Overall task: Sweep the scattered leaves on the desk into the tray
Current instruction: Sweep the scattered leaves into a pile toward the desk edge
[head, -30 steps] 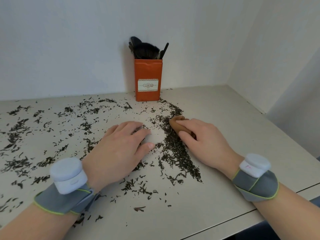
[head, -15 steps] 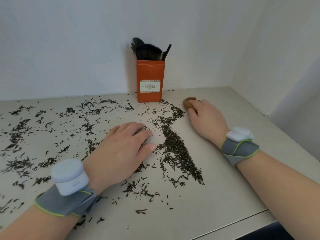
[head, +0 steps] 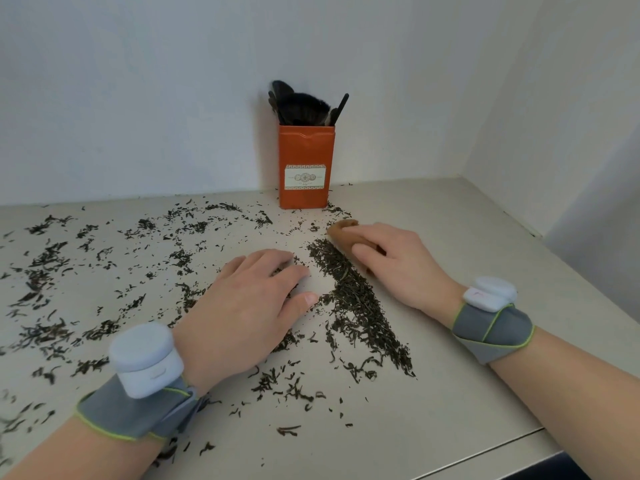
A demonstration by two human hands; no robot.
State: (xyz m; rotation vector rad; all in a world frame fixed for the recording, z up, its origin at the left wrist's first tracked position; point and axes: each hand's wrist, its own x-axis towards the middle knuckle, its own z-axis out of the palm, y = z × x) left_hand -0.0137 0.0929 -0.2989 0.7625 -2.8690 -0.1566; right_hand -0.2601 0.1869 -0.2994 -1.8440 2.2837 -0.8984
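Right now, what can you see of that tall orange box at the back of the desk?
The tall orange rectangular tin looks like metal and stands upright, its top open, with dark make-up brushes standing in it. A cream label with round emblems sits low on its front. It rests on the pale desk by the white wall; dark dried leaves lie at its base.

Bare forearms, grey fabric wrist strap (head: pixel 138 415) with lime-green edging on the left arm, matching strap (head: pixel 493 332) on the right, each carrying a rounded pale-blue-and-white plastic unit
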